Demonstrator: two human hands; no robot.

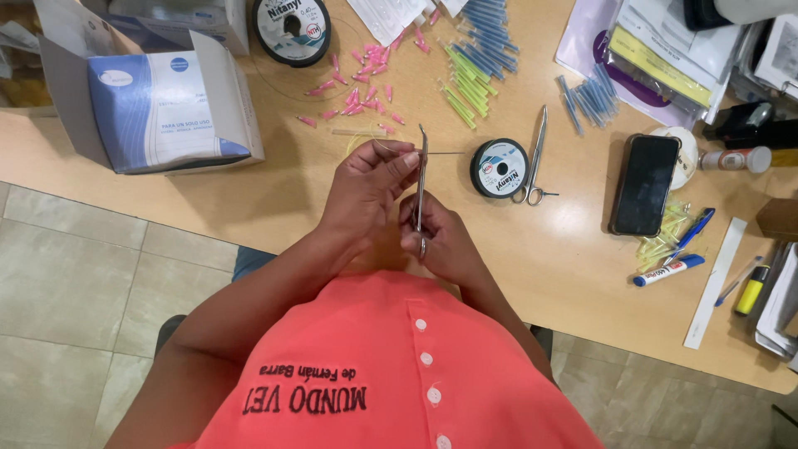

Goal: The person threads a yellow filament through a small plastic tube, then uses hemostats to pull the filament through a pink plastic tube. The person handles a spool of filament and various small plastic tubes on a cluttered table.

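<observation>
Two hands worked at frame centre: the left hand (370, 179) pinched a thin thread (445, 153), while the right hand (436, 237) gripped a slim metal instrument (421, 179) clamping it. Right of them lay a thread spool (499, 167) and scissors (536, 158).
</observation>
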